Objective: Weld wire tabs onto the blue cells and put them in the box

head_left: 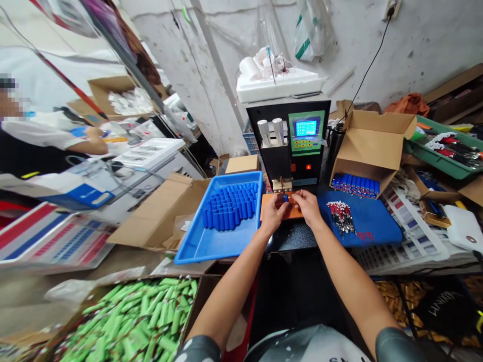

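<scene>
The left hand (273, 213) grips a blue cylindrical battery cell (286, 198) at its one o'clock; the cell lies at ten o'clock from the right hand (307, 206), whose fingertips are pinched together.

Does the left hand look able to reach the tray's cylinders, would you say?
Probably yes: the tray stands close beside the left hand, nothing covering the cylinders, though that hand seems occupied.
</scene>
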`<control>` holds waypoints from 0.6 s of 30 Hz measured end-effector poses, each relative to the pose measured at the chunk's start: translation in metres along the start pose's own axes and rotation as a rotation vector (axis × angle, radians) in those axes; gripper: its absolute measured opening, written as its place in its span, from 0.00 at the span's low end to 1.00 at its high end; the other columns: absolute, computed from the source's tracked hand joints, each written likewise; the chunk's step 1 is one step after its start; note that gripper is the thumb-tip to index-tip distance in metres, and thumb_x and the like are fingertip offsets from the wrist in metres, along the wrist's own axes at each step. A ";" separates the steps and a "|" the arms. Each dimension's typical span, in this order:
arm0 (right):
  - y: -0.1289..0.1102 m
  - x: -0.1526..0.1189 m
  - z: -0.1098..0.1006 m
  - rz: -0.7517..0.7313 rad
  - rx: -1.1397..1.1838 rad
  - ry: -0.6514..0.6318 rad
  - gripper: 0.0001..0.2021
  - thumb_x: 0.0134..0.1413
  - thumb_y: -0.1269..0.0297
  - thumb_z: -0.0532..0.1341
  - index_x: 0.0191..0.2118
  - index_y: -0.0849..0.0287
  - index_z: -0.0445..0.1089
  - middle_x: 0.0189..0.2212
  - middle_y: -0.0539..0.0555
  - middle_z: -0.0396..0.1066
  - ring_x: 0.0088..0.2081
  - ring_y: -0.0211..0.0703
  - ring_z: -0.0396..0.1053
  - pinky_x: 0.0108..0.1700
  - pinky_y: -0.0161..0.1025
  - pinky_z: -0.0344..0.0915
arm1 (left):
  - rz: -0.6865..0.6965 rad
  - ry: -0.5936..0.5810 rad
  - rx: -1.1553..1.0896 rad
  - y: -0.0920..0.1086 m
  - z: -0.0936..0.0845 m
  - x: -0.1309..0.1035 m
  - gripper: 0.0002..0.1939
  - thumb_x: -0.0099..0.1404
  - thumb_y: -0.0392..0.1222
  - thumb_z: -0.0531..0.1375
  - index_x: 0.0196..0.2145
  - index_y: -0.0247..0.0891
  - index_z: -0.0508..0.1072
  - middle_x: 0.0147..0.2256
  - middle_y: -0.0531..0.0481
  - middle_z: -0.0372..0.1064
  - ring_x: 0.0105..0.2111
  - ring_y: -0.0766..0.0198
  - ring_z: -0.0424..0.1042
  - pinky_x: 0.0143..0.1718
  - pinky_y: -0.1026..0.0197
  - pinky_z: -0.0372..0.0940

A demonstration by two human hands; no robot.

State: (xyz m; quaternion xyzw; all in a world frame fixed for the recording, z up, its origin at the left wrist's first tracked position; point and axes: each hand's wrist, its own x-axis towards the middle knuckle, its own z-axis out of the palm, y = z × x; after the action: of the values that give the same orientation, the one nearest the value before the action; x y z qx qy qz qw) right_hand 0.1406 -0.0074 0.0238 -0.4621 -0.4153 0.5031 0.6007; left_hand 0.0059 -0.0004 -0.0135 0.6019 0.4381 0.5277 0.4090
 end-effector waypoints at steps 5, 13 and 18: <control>0.014 0.012 0.010 -0.057 -0.083 0.006 0.09 0.43 0.58 0.62 0.25 0.59 0.70 0.23 0.49 0.69 0.26 0.39 0.66 0.29 0.35 0.63 | 0.017 0.000 -0.015 -0.003 0.000 0.000 0.13 0.61 0.40 0.61 0.44 0.36 0.71 0.40 0.46 0.74 0.39 0.61 0.75 0.44 0.58 0.70; 0.028 0.018 0.010 -0.081 -0.130 0.031 0.10 0.45 0.57 0.61 0.26 0.58 0.69 0.25 0.51 0.72 0.28 0.43 0.69 0.31 0.37 0.67 | 0.014 0.035 0.008 0.004 0.002 0.000 0.13 0.60 0.39 0.61 0.44 0.36 0.72 0.41 0.46 0.75 0.40 0.61 0.75 0.43 0.58 0.70; 0.030 0.019 0.009 -0.133 -0.247 0.050 0.09 0.47 0.58 0.60 0.26 0.58 0.71 0.25 0.52 0.74 0.30 0.45 0.71 0.34 0.38 0.67 | 0.010 0.056 0.031 0.007 0.003 -0.001 0.12 0.60 0.38 0.61 0.42 0.36 0.72 0.40 0.46 0.75 0.38 0.62 0.75 0.41 0.60 0.70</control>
State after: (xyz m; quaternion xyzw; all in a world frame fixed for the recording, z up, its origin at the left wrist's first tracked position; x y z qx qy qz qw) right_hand 0.1279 0.0151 -0.0021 -0.5164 -0.4885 0.3956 0.5815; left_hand 0.0091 -0.0034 -0.0073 0.5953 0.4544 0.5395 0.3848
